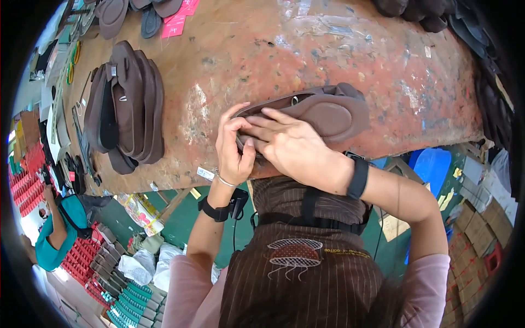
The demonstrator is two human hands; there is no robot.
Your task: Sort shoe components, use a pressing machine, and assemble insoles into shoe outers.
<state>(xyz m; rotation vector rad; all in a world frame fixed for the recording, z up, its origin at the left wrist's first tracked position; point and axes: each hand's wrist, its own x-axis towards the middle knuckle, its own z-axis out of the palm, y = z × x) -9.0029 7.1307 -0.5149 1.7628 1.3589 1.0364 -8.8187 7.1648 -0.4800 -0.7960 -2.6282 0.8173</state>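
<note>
Worn reddish bench [339, 60] | left hand [234, 147] gripping brown sandal [322, 112] heel | right hand [298, 147] pressing flat, open | risk: sandal slipping off bench edge under uneven pressure | stacked soles [128, 104] well apart

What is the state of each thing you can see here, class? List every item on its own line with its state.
Brown slipper: lying on the workbench edge, pressed under both hands.
Left hand: gripping the slipper's near end, fingers curled.
Right hand: flat on the slipper, fingers spread.
Stack of brown slippers: lying overlapped on the bench, untouched.
Workbench: worn, stained reddish top.
Pink cards: lying flat at the far edge.
</note>
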